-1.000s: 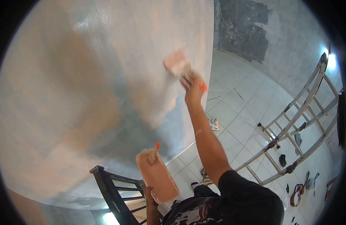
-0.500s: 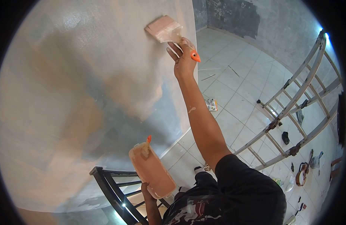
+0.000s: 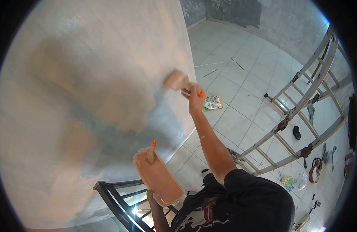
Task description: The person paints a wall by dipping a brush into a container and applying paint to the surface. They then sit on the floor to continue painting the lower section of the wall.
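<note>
- Two hands are in view, each holding one thing.
- The right hand (image 3: 196,101) has its fingers closed around the handle of one wide brush (image 3: 177,81), near the right edge of the painted wall (image 3: 120,50). The bristles point left; they are blurred, so contact with the wall cannot be told.
- The left hand (image 3: 150,196) grips one tray (image 3: 163,179) by the lower part of its left edge. Its fingers are partly hidden, so their exact spread cannot be told.
- The tray holds a peach-coloured layer and lies tilted, well apart from the wide brush.
- One smaller brush (image 3: 151,154) leans in the tray's upper end, its orange handle tip above the rim. That makes two brushes.
- One black railing (image 3: 112,201) stands left of the tray.
- One printed packet (image 3: 213,103) lies on the tiled floor (image 3: 240,116), near the wall's right edge.
- One metal ladder (image 3: 302,102) stands at the right.
- One brown looped strap (image 3: 312,176) lies on the floor beyond it.
</note>
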A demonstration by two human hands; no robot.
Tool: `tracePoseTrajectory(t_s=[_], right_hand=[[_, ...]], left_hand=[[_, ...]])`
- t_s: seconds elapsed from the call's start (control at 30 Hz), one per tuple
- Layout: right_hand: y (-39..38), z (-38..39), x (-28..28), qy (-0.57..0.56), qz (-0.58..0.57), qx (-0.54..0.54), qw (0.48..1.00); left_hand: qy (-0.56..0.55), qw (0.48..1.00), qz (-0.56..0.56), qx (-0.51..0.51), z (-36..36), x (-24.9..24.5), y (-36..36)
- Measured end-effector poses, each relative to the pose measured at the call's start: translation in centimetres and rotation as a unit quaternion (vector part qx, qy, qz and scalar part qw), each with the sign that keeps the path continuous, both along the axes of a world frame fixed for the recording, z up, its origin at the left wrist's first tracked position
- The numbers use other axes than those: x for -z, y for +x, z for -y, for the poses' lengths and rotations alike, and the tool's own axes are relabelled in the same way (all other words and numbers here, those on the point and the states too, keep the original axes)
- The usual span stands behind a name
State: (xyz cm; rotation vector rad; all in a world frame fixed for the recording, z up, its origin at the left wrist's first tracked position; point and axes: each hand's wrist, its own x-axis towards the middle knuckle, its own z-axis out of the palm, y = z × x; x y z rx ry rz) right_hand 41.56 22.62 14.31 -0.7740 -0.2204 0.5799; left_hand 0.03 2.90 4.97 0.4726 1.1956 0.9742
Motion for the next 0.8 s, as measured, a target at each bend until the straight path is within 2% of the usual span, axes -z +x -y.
tracePoseTrajectory(t_s=[0.1, 0.17, 0.27, 0.33, 0.47, 0.53, 0.6, 0.67, 0.73, 0.8], right_hand=[[2.4, -0.8, -6.6, 0.119, 0.000, 0.000, 0.993], [3.7, -1.6, -10.1, 0.174, 0.015, -0.010, 0.985], [5.2, -3.7, -9.1, 0.187, 0.029, -0.041, 0.981], [4.3, -3.3, -5.0, 0.140, 0.020, -0.040, 0.989], [2.4, -1.4, 7.5, 0.014, -0.052, -0.034, 0.998], [2.0, -0.8, 9.9, -0.013, -0.073, -0.026, 0.997], [2.4, -0.8, 10.8, -0.148, -0.014, 0.009, 0.989], [2.9, -2.1, 8.4, -0.192, 0.031, 0.036, 0.980], [3.3, -3.6, 3.4, -0.085, 0.014, 0.034, 0.996], [4.3, -3.6, -4.5, -0.039, 0.050, 0.005, 0.998]], left_hand=[[0.009, 0.998, 0.056, 0.021, -0.4, -0.2, 1.1], [0.005, 0.999, 0.035, 0.022, -0.5, -0.5, 1.7], [0.022, 0.999, 0.012, 0.027, -0.3, -0.8, 2.3], [0.057, 0.998, -0.005, 0.040, -0.3, -0.9, 2.4], [0.065, 0.996, -0.019, 0.056, -0.1, -2.2, 3.7], [0.072, 0.995, -0.052, 0.052, -0.1, -3.1, 4.3], [0.078, 0.995, -0.031, 0.059, -0.5, -2.6, 4.4], [0.081, 0.994, -0.009, 0.067, -0.7, -1.8, 4.4], [0.049, 0.998, -0.020, 0.032, -1.0, -1.0, 4.3], [0.050, 0.997, -0.036, 0.036, -1.6, -0.3, 4.4]])
